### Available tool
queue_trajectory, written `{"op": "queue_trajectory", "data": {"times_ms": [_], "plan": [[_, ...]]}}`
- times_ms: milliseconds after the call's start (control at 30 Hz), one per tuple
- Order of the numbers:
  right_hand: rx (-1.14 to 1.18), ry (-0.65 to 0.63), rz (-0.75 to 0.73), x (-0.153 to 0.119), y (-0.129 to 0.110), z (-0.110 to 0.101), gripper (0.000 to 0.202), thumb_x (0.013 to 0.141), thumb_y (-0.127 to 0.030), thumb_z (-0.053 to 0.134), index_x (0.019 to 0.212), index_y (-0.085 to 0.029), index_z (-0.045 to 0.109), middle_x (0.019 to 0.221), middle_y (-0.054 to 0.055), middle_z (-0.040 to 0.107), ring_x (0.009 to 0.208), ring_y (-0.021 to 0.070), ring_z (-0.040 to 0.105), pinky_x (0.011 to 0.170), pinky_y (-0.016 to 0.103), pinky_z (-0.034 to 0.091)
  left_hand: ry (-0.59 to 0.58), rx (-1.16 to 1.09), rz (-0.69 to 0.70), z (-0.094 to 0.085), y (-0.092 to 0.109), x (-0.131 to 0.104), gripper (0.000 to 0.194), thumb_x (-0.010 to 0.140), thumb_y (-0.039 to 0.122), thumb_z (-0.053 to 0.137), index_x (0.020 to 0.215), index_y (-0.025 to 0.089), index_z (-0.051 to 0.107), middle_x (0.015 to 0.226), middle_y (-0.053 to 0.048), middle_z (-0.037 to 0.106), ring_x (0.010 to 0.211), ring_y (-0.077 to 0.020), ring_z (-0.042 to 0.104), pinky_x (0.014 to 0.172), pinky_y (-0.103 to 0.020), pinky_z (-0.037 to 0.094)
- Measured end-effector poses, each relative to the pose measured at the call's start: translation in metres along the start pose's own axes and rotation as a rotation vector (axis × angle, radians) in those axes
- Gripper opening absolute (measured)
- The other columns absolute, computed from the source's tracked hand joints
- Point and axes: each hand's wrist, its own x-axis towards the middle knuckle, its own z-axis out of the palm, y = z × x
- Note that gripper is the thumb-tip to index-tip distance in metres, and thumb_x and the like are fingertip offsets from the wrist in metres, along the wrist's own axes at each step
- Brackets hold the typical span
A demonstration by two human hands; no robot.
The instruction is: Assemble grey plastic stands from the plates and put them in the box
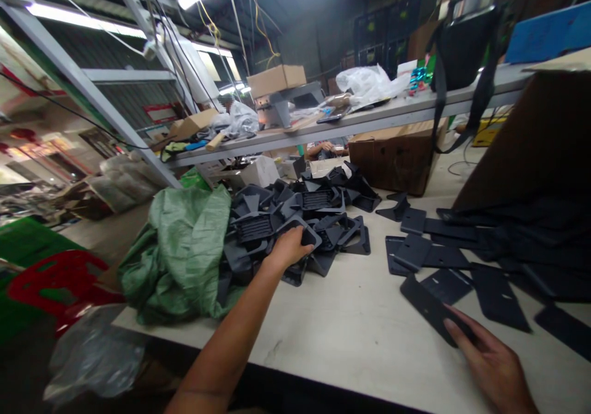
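The right hand (492, 346) pinches a dark plate (429, 306) between thumb and fingers, holding it tilted, right and in front of the pile (268, 226). The left hand (290, 246) is curled over a bracket (310, 235) at the pile's front edge, its thumb near the rim; the other fingertips are hidden, so I cannot tell whether they are closed on it.

The pile itself is a jumble of dark angled brackets on a pale table (337, 334). Right of the pile, loose plates (450, 257) lie flat, some overlapping, beyond the held plate. Left of the pile and against it slumps a green sack (184, 248); farther left, below table height, are a red chair (60, 278) and a clear plastic bag (99, 355).

Behind the pile, to its right, stands a carton (392, 159). Another person's hand (325, 148) shows directly behind the pile, small and indistinct. Above and behind the pile runs a shelf (323, 128), with a black bag (464, 51) at its right part.
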Motion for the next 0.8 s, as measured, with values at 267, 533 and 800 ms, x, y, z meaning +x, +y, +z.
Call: {"op": "queue_trajectory", "data": {"times_ms": [267,533,800], "plan": [[-0.043,-0.024,-0.011,0.000,-0.001,-0.002,0.067,0.075,-0.069,0.077,0.121,-0.020,0.085,0.123,0.010,0.083,0.122,0.0416,0.076,0.116,0.052,0.054,0.038,-0.103,0.013,0.007,-0.015,0.006,0.005,0.088,0.025,0.076,0.087,0.021,0.072,0.104,-0.011,0.077,0.103,-0.0281,0.072,0.091,-0.034,0.050],[-0.054,-0.004,0.017,-0.004,-0.012,-0.001,0.065,0.075,-0.065,0.078,0.123,-0.021,0.084,0.125,0.011,0.083,0.125,0.0403,0.074,0.115,0.050,0.056,0.369,-0.742,-0.025,-0.039,-0.039,-0.014,0.037,0.087,0.053,0.076,0.075,0.022,0.062,0.054,0.006,0.050,0.046,-0.0118,0.047,0.050,-0.024,0.036],[-0.123,0.011,0.043,-0.004,-0.019,-0.005,0.071,0.073,-0.068,0.077,0.125,-0.021,0.084,0.116,0.009,0.085,0.116,0.0398,0.077,0.110,0.050,0.058,0.693,-1.321,-0.195,-0.037,-0.042,-0.052,0.045,0.082,0.060,0.072,0.101,0.020,0.065,0.079,0.002,0.066,0.051,-0.0063,0.048,0.039,-0.017,0.028]]}}
